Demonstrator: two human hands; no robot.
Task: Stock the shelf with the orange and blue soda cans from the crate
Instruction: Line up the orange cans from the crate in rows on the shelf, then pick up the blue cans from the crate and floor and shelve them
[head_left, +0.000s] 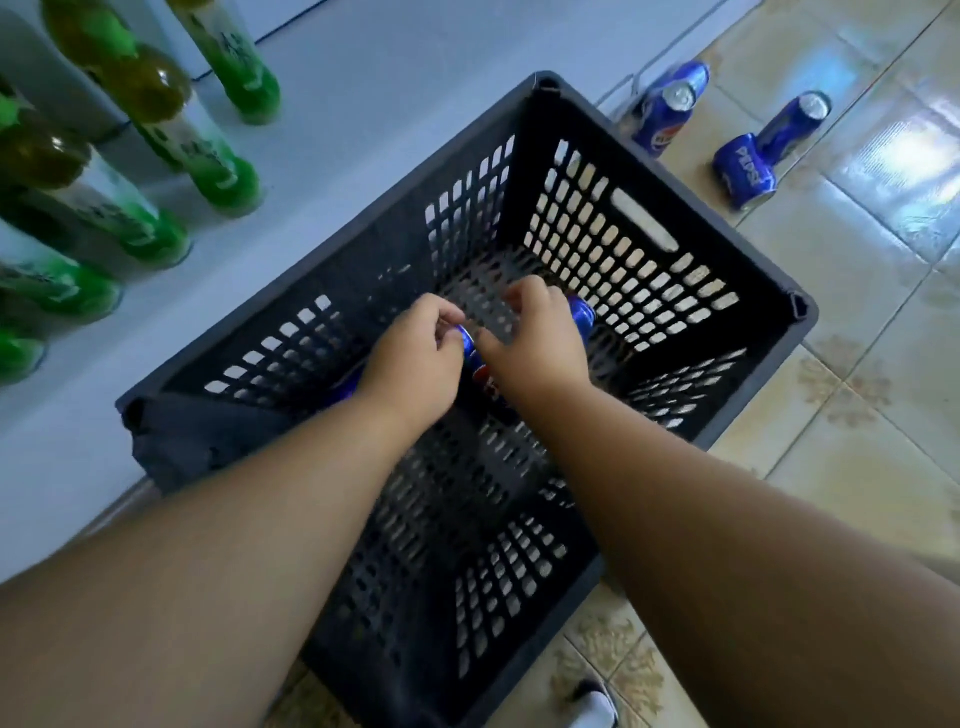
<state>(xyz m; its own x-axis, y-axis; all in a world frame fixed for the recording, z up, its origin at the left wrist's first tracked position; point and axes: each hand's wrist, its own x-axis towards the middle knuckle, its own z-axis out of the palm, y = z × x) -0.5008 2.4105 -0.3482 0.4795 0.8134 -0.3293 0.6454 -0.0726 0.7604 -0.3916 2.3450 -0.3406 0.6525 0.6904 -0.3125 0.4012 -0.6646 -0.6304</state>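
A dark slatted crate (649, 244) stands on the floor against a low white shelf (363, 104). Both my hands are deep inside it. My left hand (410, 364) is curled around a blue soda can (345, 387) lying at the crate's bottom. My right hand (535, 343) closes over another blue can (582, 314), mostly hidden by my fingers. A third blue can (480, 374) shows between my two hands. No orange can is in sight.
Three blue cans (670, 104) (795, 122) (743, 169) are on the tiled floor beyond the crate, one lying on its side. Several green bottles (228, 176) stand on the shelf at the left. A white shoe tip (592, 709) shows at the bottom.
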